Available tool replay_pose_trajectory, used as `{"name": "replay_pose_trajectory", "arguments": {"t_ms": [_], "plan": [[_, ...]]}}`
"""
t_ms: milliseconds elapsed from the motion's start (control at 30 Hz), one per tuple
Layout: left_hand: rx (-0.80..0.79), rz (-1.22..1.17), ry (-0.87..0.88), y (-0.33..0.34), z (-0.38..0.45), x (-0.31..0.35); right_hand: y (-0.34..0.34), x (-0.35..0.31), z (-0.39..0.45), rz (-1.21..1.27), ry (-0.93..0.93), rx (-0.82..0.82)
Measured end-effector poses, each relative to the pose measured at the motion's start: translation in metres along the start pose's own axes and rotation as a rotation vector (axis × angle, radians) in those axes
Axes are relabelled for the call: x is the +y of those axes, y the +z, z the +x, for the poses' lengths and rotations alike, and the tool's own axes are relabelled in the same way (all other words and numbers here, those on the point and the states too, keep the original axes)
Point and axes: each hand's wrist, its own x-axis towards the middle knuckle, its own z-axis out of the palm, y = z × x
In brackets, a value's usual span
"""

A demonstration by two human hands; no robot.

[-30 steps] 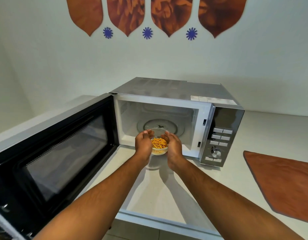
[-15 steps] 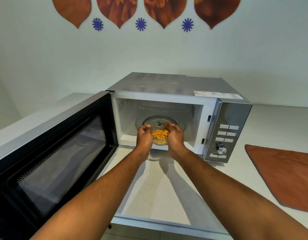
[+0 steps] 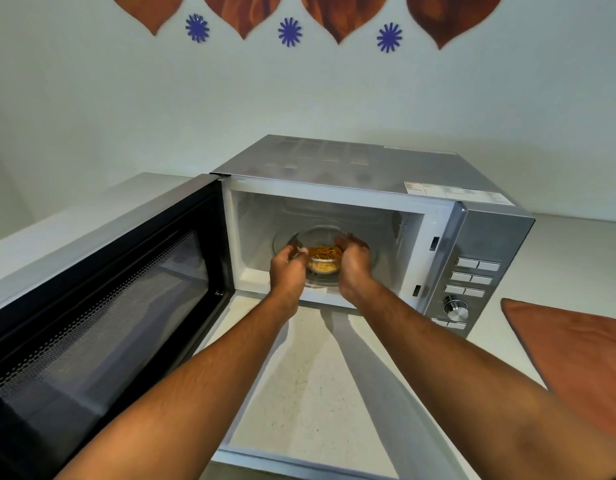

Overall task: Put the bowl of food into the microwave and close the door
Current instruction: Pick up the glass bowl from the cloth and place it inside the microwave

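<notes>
A small clear glass bowl [image 3: 323, 263] of orange food strips is inside the mouth of the silver microwave [image 3: 351, 168], over its glass turntable [image 3: 375, 252]. My left hand [image 3: 288, 268] grips the bowl's left side and my right hand [image 3: 354, 263] grips its right side. Whether the bowl rests on the turntable or hangs just above it I cannot tell. The microwave door [image 3: 102, 306] stands wide open, swung out to the left, its dark mesh window facing me.
The microwave's control panel [image 3: 472, 282] with buttons and a knob is on its right front. An orange-brown cloth [image 3: 576, 358] lies on the white counter [image 3: 320, 393] at the right. A white wall with leaf decorations rises behind.
Both hands have carried the bowl forward from in front of the microwave opening into the cavity, over the turntable. The door has stayed open.
</notes>
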Motion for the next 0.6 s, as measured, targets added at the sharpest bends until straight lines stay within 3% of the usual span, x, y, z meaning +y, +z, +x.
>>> {"name": "replay_pose_trajectory", "arguments": {"t_ms": [167,367,600], "plan": [[0.022,0.029,-0.025,0.007,0.021,-0.001,0.000,0.006,0.016,0.036,0.037,-0.026],[0.042,0.084,-0.012,0.016,0.044,-0.004,-0.001,0.008,0.037,-0.051,-0.042,-0.037],[0.027,0.029,-0.080,0.029,0.065,0.002,0.006,0.000,0.066,-0.121,-0.061,0.048]]}}
